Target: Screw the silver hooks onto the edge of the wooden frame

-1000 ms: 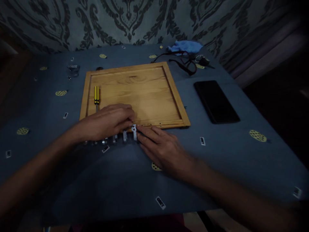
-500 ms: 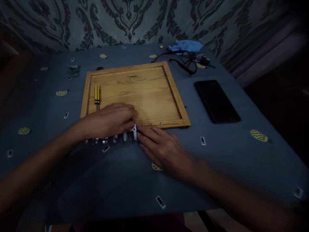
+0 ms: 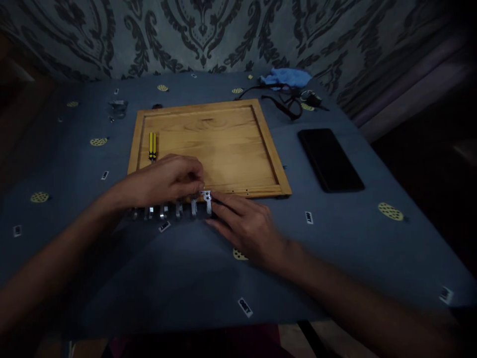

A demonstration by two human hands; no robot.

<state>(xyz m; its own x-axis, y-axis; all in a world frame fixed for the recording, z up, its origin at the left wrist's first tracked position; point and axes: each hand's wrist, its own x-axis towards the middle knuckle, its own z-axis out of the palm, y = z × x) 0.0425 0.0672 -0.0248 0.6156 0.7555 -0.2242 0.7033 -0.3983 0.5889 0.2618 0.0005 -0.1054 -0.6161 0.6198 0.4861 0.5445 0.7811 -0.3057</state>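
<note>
A framed wooden board [image 3: 208, 136] lies on the cloth-covered table, with several metal hooks [image 3: 179, 209] in a row along its near edge. My right hand [image 3: 249, 223] holds the rightmost metal hook [image 3: 207, 197] from its right side, fingertips against its holed plate. Just above that plate, my left hand [image 3: 167, 179] is closed in a pinch; whatever is between its fingertips is too small to make out. A yellow-and-black screwdriver [image 3: 152, 145] rests on the board's left part, its shaft mostly hidden behind my left hand. Small dark holes dot the near rail right of the hook.
Right of the board lies a black phone [image 3: 331, 159]. Farther back are eyeglasses [image 3: 286, 107], keys [image 3: 313, 98] and a blue cloth [image 3: 286, 78]. A small clear bag [image 3: 118, 108] sits at the back left. A patterned curtain [image 3: 201, 35] hangs behind the table.
My left hand has drawn back slightly left from the rightmost hook, so its holed plate shows more fully. The right hand stays at the hook. The whole view has shifted a little.
</note>
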